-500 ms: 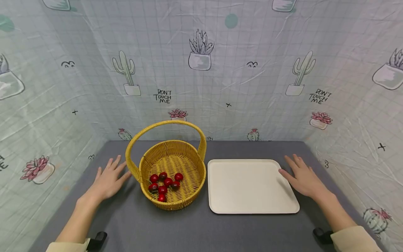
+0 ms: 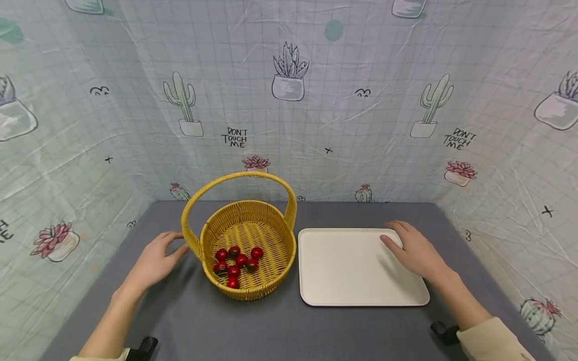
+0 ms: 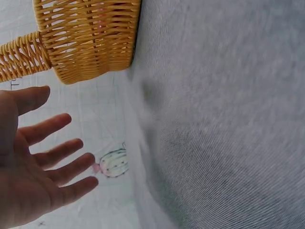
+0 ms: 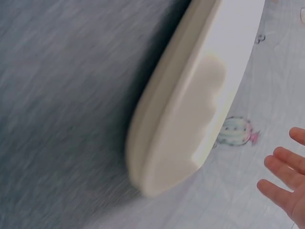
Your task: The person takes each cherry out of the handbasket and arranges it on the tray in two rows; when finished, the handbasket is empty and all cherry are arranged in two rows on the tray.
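Note:
A yellow wicker basket with a tall arched handle stands left of centre, and several dark red cherries lie on its floor. Beside its left side is my left hand, fingers loosely bent; in the left wrist view the fingers are spread and apart from the wicker. To the right of the basket lies a flat cream tray. My right hand hovers over the tray's right end, holding nothing. The right wrist view shows its fingers extended, with a gap between them and the tray.
A grey cloth covers the table. Pale curtains printed with cacti rise behind and at both sides. A black strap shows at each wrist.
My right hand has moved left, from the tray's right edge to above its right end. The left hand's fingers have bent a little near the basket. Basket, cherries and tray stay put.

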Action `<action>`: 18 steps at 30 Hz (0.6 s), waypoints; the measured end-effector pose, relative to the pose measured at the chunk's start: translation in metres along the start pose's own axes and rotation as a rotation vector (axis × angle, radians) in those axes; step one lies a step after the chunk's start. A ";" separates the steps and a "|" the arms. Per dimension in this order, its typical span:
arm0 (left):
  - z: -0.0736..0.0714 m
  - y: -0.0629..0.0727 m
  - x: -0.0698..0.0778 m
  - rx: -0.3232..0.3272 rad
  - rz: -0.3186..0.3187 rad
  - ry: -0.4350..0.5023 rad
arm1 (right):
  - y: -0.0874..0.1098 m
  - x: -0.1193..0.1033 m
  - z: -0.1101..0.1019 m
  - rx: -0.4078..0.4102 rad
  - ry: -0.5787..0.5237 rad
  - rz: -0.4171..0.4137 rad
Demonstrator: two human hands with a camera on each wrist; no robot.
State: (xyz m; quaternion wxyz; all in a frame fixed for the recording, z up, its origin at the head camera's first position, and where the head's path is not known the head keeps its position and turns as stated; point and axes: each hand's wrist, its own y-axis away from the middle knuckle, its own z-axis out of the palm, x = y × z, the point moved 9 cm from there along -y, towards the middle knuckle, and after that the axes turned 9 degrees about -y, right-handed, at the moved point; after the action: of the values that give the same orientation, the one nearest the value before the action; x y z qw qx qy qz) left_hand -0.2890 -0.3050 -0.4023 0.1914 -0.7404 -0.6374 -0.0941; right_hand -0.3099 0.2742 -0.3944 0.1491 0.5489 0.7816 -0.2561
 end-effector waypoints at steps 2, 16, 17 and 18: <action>0.001 0.003 -0.002 -0.003 -0.040 0.045 | -0.002 -0.006 0.002 0.007 -0.011 -0.017; 0.013 0.014 0.006 -0.029 -0.189 0.478 | -0.017 -0.056 0.023 0.028 -0.151 -0.151; 0.014 0.014 0.007 -0.027 -0.203 0.517 | -0.019 -0.059 0.025 0.030 -0.152 -0.162; 0.015 0.014 0.008 -0.023 -0.213 0.551 | -0.020 -0.063 0.027 0.031 -0.153 -0.173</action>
State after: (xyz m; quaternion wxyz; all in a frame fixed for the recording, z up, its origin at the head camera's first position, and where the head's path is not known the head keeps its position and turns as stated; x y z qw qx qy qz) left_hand -0.2752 -0.2934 -0.4155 0.3379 -0.6178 -0.6345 -0.3186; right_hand -0.3079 0.2040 -0.3793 0.1772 0.4604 0.8084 -0.3211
